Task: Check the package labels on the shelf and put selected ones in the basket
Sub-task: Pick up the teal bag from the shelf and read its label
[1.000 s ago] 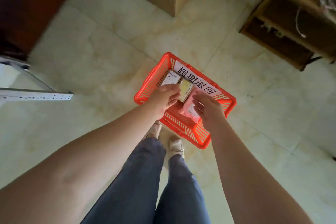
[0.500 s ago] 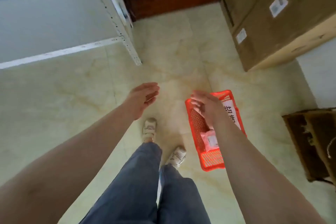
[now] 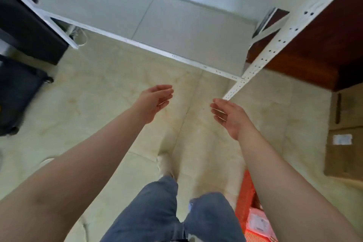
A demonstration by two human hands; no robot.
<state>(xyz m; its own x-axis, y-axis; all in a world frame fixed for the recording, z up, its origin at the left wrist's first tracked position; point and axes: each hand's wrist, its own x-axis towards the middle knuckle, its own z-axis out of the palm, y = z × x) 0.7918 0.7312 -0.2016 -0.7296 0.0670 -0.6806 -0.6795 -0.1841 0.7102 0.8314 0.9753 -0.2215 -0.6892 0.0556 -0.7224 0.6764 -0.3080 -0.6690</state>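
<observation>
1. Left hand (image 3: 155, 102): fingers relaxed, holding nothing.
2. Shelf (image 3: 176, 23), ahead of both hands: no packages visible; reaching there may find nothing.
3. Right hand (image 3: 229, 117): likewise released.
4. Basket (image 3: 245, 200), behind right forearm, holds a pink package (image 3: 257, 220); stepping back risks kicking it.

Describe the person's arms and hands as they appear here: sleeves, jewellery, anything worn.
Both forearms are bare as far as the frame shows; no sleeve reaches into view. The left hand and right hand wear no gloves, and no rings, watch or bracelet show on the fingers or wrists. Below them, blue jeans and a pale shoe are visible.
</observation>
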